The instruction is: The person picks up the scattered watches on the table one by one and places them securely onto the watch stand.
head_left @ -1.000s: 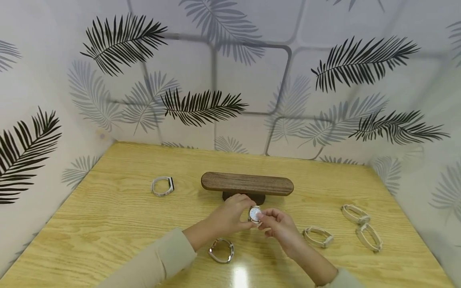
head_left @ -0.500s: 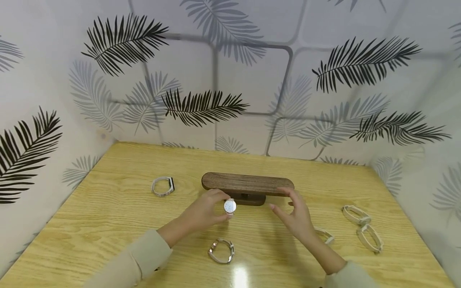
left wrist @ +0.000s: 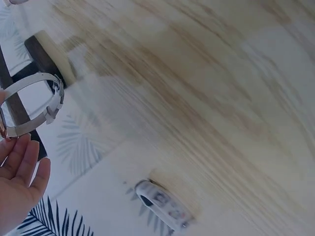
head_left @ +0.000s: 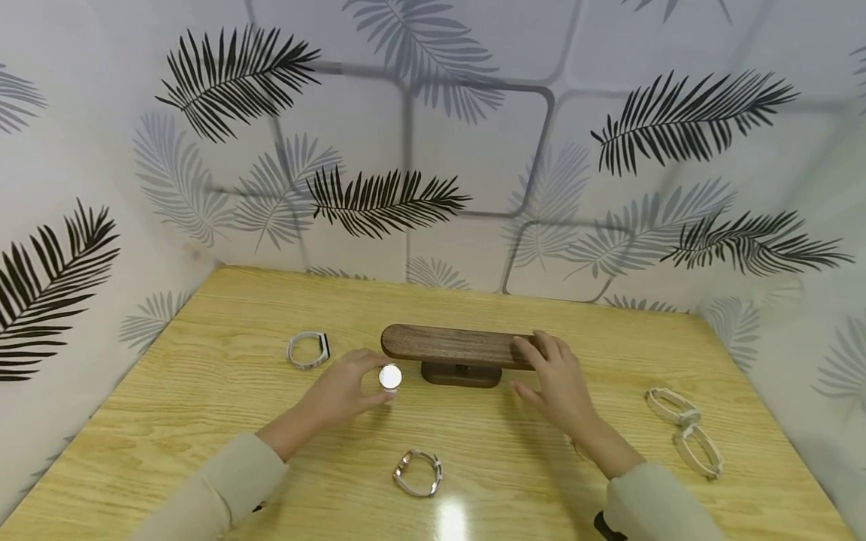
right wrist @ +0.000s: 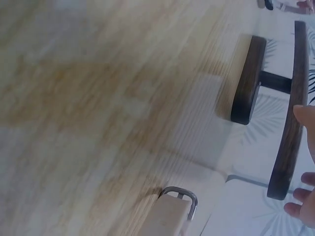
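the left hand (head_left: 343, 389) pinches the buckled wristwatch (head_left: 390, 377), in hand but apparently not yet placed, just beside the left end of the wooden t-bar display stand (head_left: 449, 346), while the right hand (head_left: 560, 387) overlaps its right end, grip indeterminable.

Leaf-print wall (head_left: 467, 158) behind yellowish wood-grain table (head_left: 169, 406).

White-strapped watch (head_left: 390, 377), looped, held near left end of upright wooden stand (head_left: 453, 344).
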Demonstrator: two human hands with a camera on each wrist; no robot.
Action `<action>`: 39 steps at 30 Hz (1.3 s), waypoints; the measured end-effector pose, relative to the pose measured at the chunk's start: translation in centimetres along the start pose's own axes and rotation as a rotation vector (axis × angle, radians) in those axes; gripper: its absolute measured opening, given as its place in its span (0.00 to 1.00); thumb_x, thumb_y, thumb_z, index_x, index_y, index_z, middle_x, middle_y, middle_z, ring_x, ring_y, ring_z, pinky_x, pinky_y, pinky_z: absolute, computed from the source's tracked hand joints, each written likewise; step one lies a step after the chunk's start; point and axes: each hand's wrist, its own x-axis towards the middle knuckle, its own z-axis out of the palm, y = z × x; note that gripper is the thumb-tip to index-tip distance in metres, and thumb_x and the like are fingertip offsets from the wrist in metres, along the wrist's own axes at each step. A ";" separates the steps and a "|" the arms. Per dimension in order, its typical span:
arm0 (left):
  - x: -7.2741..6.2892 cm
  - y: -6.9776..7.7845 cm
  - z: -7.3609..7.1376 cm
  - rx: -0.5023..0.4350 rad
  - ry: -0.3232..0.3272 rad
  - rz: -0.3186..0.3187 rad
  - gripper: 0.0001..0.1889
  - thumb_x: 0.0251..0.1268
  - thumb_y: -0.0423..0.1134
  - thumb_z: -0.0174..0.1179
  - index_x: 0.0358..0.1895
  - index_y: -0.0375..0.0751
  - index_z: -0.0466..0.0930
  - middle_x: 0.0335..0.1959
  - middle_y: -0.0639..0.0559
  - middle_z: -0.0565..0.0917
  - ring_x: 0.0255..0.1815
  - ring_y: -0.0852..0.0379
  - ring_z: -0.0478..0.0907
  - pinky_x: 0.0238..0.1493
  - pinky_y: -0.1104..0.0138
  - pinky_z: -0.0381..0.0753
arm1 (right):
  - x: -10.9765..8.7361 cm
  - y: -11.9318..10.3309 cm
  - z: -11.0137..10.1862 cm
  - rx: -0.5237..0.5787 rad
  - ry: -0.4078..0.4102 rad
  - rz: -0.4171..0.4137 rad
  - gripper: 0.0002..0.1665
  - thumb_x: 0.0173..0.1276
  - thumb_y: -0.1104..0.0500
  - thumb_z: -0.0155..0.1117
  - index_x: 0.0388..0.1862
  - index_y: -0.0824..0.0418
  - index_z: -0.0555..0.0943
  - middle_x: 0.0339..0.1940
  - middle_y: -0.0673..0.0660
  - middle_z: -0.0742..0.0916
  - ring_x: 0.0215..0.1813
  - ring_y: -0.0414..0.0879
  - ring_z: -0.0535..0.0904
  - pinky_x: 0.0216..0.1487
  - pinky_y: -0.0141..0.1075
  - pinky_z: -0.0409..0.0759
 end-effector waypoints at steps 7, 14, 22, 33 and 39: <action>-0.2 -2.0 -0.9 0.010 0.010 -0.046 0.22 0.51 0.42 0.69 0.49 0.33 0.79 0.46 0.44 0.82 0.50 0.46 0.78 0.51 0.54 0.80 | 0.3 0.8 0.5 0.015 -0.091 0.014 0.36 0.50 0.63 0.74 0.59 0.64 0.73 0.58 0.72 0.74 0.58 0.68 0.70 0.53 0.60 0.73; 0.5 -2.7 -1.9 0.001 0.039 -0.087 0.24 0.53 0.41 0.68 0.51 0.30 0.76 0.48 0.40 0.80 0.51 0.42 0.77 0.51 0.52 0.79 | 0.0 1.2 0.9 0.007 -0.021 0.006 0.33 0.47 0.70 0.73 0.56 0.64 0.76 0.54 0.70 0.76 0.54 0.66 0.72 0.49 0.59 0.76; 1.4 -3.2 -2.7 -0.057 0.060 -0.110 0.26 0.53 0.38 0.67 0.55 0.30 0.74 0.52 0.38 0.78 0.54 0.39 0.76 0.54 0.50 0.78 | 0.2 1.3 1.3 -0.005 0.001 -0.002 0.32 0.48 0.69 0.73 0.55 0.63 0.77 0.52 0.69 0.77 0.53 0.65 0.73 0.48 0.58 0.77; 3.2 -2.9 -2.6 -0.071 0.059 -0.089 0.26 0.54 0.37 0.66 0.57 0.31 0.74 0.53 0.37 0.78 0.55 0.40 0.75 0.55 0.49 0.76 | 0.3 1.2 1.3 -0.049 -0.029 -0.011 0.32 0.50 0.68 0.72 0.57 0.62 0.76 0.53 0.69 0.77 0.53 0.64 0.73 0.51 0.56 0.76; 4.0 -2.4 -2.1 -0.104 0.021 -0.097 0.26 0.54 0.37 0.66 0.58 0.32 0.73 0.56 0.37 0.76 0.58 0.40 0.73 0.58 0.49 0.75 | 0.2 1.3 1.3 -0.052 -0.022 -0.016 0.32 0.51 0.68 0.72 0.57 0.62 0.76 0.53 0.68 0.77 0.54 0.64 0.73 0.51 0.56 0.76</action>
